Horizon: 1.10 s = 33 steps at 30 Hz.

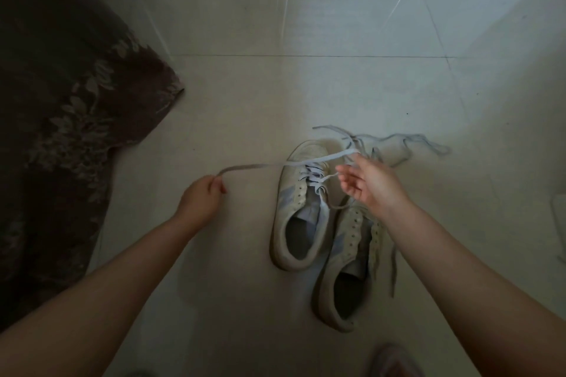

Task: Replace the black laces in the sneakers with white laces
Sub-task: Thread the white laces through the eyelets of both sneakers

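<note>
Two sneakers on pale tiled floor, patterned rug left.

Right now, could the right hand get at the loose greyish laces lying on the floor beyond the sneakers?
Probably yes. The right hand hovers open just short of the loose greyish laces on the pale tiled floor, with nothing between them. Only the left hand is busy, pinching the white lace.

Your right forearm hides part of the right sneaker. A pinkish object is cut off at the bottom edge. Loose laces beyond the shoes look blurred.
</note>
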{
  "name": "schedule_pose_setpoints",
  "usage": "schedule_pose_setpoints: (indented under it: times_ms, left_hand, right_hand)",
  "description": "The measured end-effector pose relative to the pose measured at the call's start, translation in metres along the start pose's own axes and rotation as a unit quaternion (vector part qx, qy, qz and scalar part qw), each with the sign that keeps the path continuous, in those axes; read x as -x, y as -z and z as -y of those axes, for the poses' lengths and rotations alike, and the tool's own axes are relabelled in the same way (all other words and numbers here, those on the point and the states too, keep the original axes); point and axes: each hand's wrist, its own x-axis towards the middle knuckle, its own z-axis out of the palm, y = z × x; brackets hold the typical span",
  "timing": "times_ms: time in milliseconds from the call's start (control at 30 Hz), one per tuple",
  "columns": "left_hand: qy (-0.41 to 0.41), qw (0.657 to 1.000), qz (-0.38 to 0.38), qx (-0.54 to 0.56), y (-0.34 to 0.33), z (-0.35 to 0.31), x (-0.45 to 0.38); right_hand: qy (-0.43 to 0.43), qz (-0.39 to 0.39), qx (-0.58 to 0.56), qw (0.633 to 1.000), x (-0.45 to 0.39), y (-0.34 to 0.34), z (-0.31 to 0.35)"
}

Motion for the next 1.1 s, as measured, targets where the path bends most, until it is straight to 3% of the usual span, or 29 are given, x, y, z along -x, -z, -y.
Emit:
schedule_pose_setpoints:
  times_ms: [67, 167, 267, 333, 400, 533, 633, 700, 800, 900, 933, 1033, 1100]
  left_hand:
    - [0.052, 0.980, 0.048, 0.184, -0.008, -0.026, 0.009]
    - [0.123, 0.909, 0.120, 0.379, -0.022, -0.063, 0.017]
    - [0.160, 0.819, 0.166, 0.525, -0.029, -0.092, 0.022]
    - [0.158, 0.793, 0.174, 0.562, -0.032, -0.102, 0.022]
    - [0.151, 0.763, 0.174, 0.604, -0.034, -0.106, 0.023]
    - [0.123, 0.717, 0.181, 0.662, -0.034, -0.109, 0.027]
    - [0.109, 0.714, 0.185, 0.667, -0.038, -0.114, 0.032]
    - [0.097, 0.730, 0.186, 0.650, -0.041, -0.117, 0.033]
    - [0.079, 0.777, 0.177, 0.599, -0.046, -0.115, 0.032]
    - [0.005, 0.894, 0.140, 0.426, -0.046, -0.105, 0.034]
    - [-0.017, 0.917, 0.118, 0.380, -0.047, -0.100, 0.034]
    - [-0.015, 0.932, 0.053, 0.359, -0.049, -0.092, 0.031]
    - [0.012, 0.927, 0.028, 0.373, -0.049, -0.089, 0.028]
  right_hand:
    - [0.114, -0.045, 0.136, 0.983, 0.002, -0.002, -0.009]
    - [0.349, -0.073, 0.364, 0.860, 0.012, -0.007, -0.023]
    - [0.350, 0.003, 0.511, 0.785, 0.019, -0.012, -0.030]
    - [0.331, 0.032, 0.580, 0.743, 0.020, -0.014, -0.035]
    - [0.347, 0.034, 0.583, 0.734, 0.020, -0.015, -0.038]
    - [0.391, 0.036, 0.522, 0.758, 0.022, -0.020, -0.041]
    - [0.358, 0.078, 0.456, 0.811, 0.027, -0.028, -0.039]
    - [0.336, 0.093, 0.446, 0.824, 0.026, -0.033, -0.038]
    - [0.341, 0.074, 0.451, 0.821, 0.020, -0.034, -0.035]
    - [0.339, 0.049, 0.462, 0.818, 0.015, -0.030, -0.028]
    - [0.335, 0.052, 0.468, 0.816, 0.012, -0.028, -0.029]
    - [0.312, 0.070, 0.459, 0.829, 0.009, -0.023, -0.029]
    - [0.361, 0.049, 0.487, 0.794, 0.007, -0.016, -0.028]
